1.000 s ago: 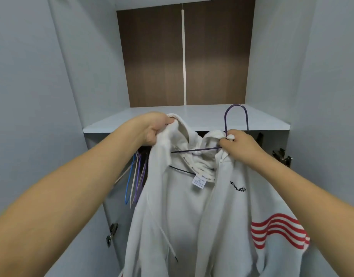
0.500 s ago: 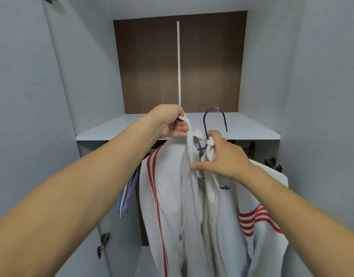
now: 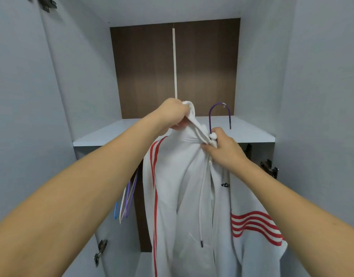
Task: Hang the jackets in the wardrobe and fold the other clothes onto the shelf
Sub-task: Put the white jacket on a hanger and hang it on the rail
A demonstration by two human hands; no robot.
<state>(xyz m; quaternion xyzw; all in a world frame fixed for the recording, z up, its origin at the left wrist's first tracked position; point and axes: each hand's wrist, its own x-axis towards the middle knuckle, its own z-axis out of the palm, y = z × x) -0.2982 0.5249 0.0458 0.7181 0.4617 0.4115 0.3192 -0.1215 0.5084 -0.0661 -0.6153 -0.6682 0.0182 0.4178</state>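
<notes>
A white hooded jacket (image 3: 180,196) with red stripes hangs in front of the open wardrobe on a purple hanger (image 3: 219,114), whose hook sticks up above the collar. My left hand (image 3: 174,114) grips the bunched hood fabric and holds it up to the left. At the neck, just below the hook, my right hand (image 3: 222,148) pinches the collar together with the hanger. The jacket front is closed and a drawstring dangles down its middle. The hanger's lower part is hidden inside the jacket.
A pale grey shelf (image 3: 116,134) crosses the wardrobe at hand height before a brown back panel (image 3: 204,66). Several spare hangers (image 3: 126,198) hang below the shelf on the left. Open doors stand at both sides, with metal hinges (image 3: 269,168) on the right.
The jacket's open front has been drawn together over the hanger. Both hands have come closer at the collar and risen to shelf level, and my view has tilted upward.
</notes>
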